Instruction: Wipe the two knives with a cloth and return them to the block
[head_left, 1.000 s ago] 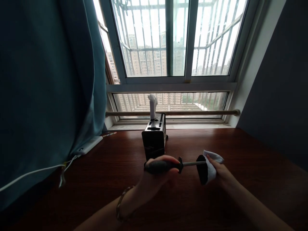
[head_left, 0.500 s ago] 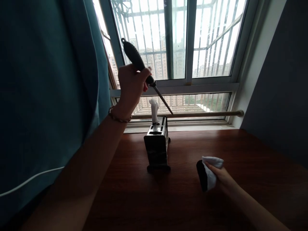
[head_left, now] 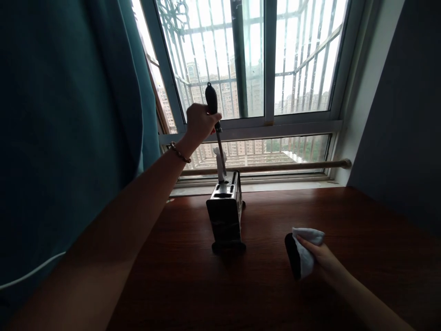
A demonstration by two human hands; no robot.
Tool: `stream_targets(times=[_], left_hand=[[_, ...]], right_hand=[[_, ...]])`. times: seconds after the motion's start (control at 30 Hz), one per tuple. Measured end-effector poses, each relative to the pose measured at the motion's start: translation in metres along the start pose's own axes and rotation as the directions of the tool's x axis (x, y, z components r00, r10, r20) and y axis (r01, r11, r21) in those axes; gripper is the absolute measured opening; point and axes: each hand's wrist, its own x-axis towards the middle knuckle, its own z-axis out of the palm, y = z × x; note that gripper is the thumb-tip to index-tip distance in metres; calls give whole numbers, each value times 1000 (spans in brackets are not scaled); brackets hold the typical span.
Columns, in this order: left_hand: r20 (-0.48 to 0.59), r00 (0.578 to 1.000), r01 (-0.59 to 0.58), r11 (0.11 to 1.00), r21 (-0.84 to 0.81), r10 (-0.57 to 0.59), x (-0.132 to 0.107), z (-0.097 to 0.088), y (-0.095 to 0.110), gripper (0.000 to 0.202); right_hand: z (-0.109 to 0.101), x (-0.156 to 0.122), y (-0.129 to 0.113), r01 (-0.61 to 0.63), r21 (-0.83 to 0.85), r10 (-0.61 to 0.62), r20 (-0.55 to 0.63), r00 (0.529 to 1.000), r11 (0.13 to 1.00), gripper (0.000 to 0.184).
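My left hand (head_left: 200, 123) is closed around the black handle of a sharpening steel (head_left: 220, 145), held nearly upright with its rod pointing down. The rod's lower end is at the top of a dark knife block (head_left: 225, 220); whether it has entered a slot I cannot tell. Just behind the rod, something with a white handle (head_left: 219, 168) stands up out of the block. Over on the right, my right hand (head_left: 320, 256) grips a white cloth (head_left: 308, 243) with a black part (head_left: 292, 255) along its left side.
The block stands on a reddish-brown wooden table (head_left: 268, 294). Behind it are a barred window (head_left: 268, 122) and a horizontal rail (head_left: 292, 165). A teal curtain (head_left: 69, 115) hangs at left, with a white cable (head_left: 34, 271) below. A wall (head_left: 399, 128) is at right.
My left hand has lowered and moved right with the sharpening steel, which has turned from slanted to nearly upright over the knife block. My right hand keeps hold of the cloth.
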Motion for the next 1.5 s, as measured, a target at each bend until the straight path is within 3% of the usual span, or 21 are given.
stream_targets(times=[0.2, 0.37, 0.63, 1.0, 1.5], left_hand=[[59, 987, 152, 987, -47, -149, 10, 2, -25, 18], [73, 988, 147, 984, -105, -140, 15, 2, -33, 16], [90, 991, 109, 988, -113, -99, 12, 4, -24, 25], [125, 992, 42, 980, -193, -18, 10, 3, -20, 22], [118, 993, 47, 989, -140, -30, 8, 5, -15, 23]], right_hand=[[2, -1, -3, -3, 19, 3, -6, 1000, 1000, 21], [3, -1, -5, 1, 20, 0, -30, 1000, 1000, 20], [-3, 6, -2, -25, 30, 26, -39, 999, 999, 20], [-4, 6, -4, -17, 43, 19, -45, 999, 999, 17], [-4, 5, -5, -15, 26, 17, -58, 998, 1000, 19]])
